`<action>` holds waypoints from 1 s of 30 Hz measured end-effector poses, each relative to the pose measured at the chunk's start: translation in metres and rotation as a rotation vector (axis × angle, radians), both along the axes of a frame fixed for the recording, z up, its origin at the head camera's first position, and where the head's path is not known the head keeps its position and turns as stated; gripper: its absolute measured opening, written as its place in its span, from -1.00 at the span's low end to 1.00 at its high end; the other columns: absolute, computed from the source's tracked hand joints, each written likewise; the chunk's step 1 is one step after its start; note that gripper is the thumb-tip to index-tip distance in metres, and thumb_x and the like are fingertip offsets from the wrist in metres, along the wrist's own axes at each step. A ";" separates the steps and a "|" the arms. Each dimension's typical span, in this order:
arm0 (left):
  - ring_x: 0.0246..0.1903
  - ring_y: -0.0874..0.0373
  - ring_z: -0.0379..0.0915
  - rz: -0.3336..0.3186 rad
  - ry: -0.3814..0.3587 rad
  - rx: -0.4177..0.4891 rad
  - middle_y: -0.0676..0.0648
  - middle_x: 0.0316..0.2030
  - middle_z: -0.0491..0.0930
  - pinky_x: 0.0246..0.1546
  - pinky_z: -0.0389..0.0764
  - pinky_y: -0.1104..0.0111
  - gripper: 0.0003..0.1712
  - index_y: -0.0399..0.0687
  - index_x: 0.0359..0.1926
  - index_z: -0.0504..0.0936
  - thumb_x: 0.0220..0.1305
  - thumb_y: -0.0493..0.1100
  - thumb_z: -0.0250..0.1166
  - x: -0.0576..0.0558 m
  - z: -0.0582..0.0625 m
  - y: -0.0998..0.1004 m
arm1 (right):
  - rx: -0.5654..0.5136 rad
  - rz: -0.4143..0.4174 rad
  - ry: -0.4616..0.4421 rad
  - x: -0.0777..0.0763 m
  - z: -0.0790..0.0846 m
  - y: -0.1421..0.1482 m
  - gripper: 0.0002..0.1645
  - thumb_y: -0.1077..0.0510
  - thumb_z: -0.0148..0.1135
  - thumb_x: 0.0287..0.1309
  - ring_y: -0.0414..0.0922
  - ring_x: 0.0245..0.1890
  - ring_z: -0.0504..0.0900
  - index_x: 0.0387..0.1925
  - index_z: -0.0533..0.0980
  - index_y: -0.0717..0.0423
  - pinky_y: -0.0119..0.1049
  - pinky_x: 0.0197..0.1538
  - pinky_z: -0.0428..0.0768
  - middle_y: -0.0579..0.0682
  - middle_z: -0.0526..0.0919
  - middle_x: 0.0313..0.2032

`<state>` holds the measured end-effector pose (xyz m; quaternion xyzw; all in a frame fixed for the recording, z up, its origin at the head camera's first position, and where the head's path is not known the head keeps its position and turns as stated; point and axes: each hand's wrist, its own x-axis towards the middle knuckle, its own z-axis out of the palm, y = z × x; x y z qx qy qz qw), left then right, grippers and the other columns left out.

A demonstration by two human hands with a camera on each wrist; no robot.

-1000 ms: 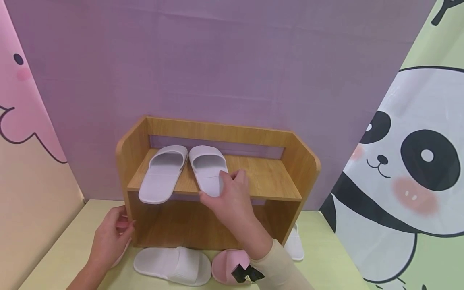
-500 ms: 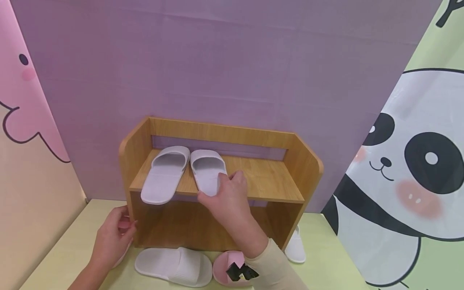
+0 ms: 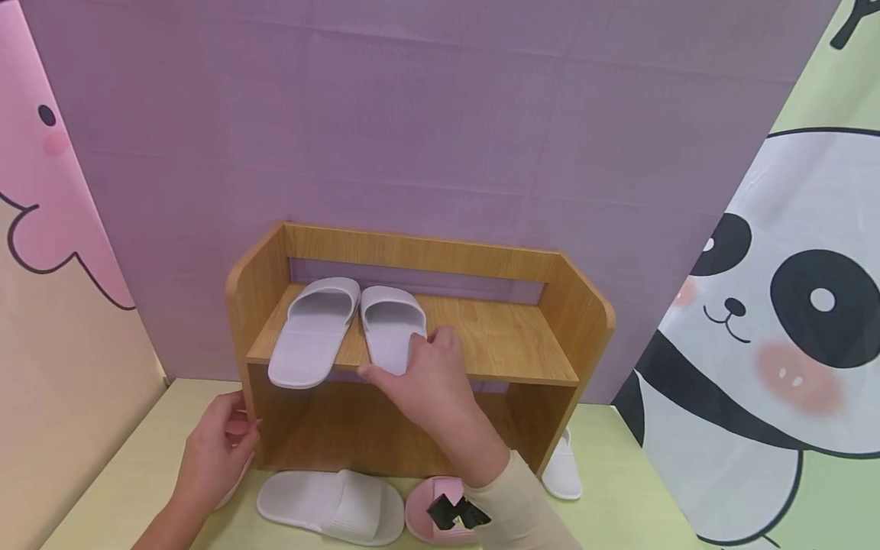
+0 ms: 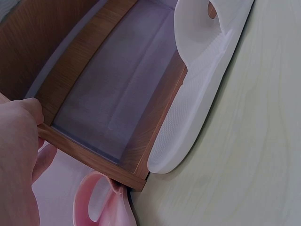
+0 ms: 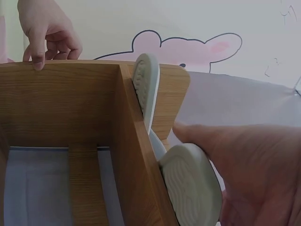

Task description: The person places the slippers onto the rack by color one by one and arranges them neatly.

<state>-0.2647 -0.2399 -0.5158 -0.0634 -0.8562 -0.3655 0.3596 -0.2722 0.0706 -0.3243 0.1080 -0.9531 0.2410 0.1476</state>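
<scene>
A wooden shoe rack (image 3: 412, 439) stands before me, two white slippers side by side on its upper shelf. My right hand (image 3: 429, 382) holds the right white slipper (image 3: 390, 336) near its front end, thumb at the left edge and fingers along the right one. In the right wrist view the slipper's ridged sole (image 5: 190, 188) juts past the shelf edge. The left white slipper (image 3: 305, 336) sits untouched, also overhanging. My left hand (image 3: 216, 447) grips the rack's left side panel; in the right wrist view its thumb lies over the panel's edge.
A white slipper (image 3: 296, 493) and a pink slipper with a black bow (image 3: 421, 512) lie in front of the rack. Another white slipper (image 3: 562, 473) is at its right side. Beside the left panel is a pink slipper (image 4: 84, 202). A purple backdrop (image 3: 426, 137) hangs behind.
The right slipper on the upper shelf has slid slightly back and left, and my right thumb has shifted left. My left hand stays on the rack; the head view shifted a little.
</scene>
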 end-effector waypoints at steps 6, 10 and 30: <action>-0.27 0.24 0.66 0.000 0.002 0.001 -0.12 -0.09 0.69 -0.32 0.79 0.39 -0.42 -0.21 0.26 0.54 0.26 -0.48 0.51 0.000 -0.001 0.000 | 0.010 0.054 -0.019 0.002 0.000 0.005 0.21 -0.62 0.56 -0.01 0.10 0.19 0.38 0.25 0.59 0.32 -0.10 0.00 0.63 0.20 0.44 0.19; -0.27 0.23 0.67 0.003 -0.003 -0.002 -0.11 -0.09 0.69 -0.32 0.80 0.38 -0.41 -0.20 0.27 0.53 0.27 -0.48 0.51 -0.001 -0.001 0.000 | 0.024 0.105 -0.033 0.003 0.000 0.007 0.31 -0.63 0.56 -0.01 0.15 0.35 0.35 0.38 0.53 0.34 0.00 0.21 0.64 0.25 0.39 0.39; -0.27 0.28 0.65 0.005 -0.005 0.010 -0.11 -0.09 0.69 -0.32 0.77 0.44 -0.40 -0.21 0.27 0.53 0.26 -0.50 0.51 -0.001 -0.002 0.000 | -0.002 0.204 0.044 0.004 -0.009 0.001 0.20 -0.55 0.62 0.02 0.10 0.36 0.38 0.31 0.57 0.33 -0.02 0.23 0.63 0.15 0.47 0.37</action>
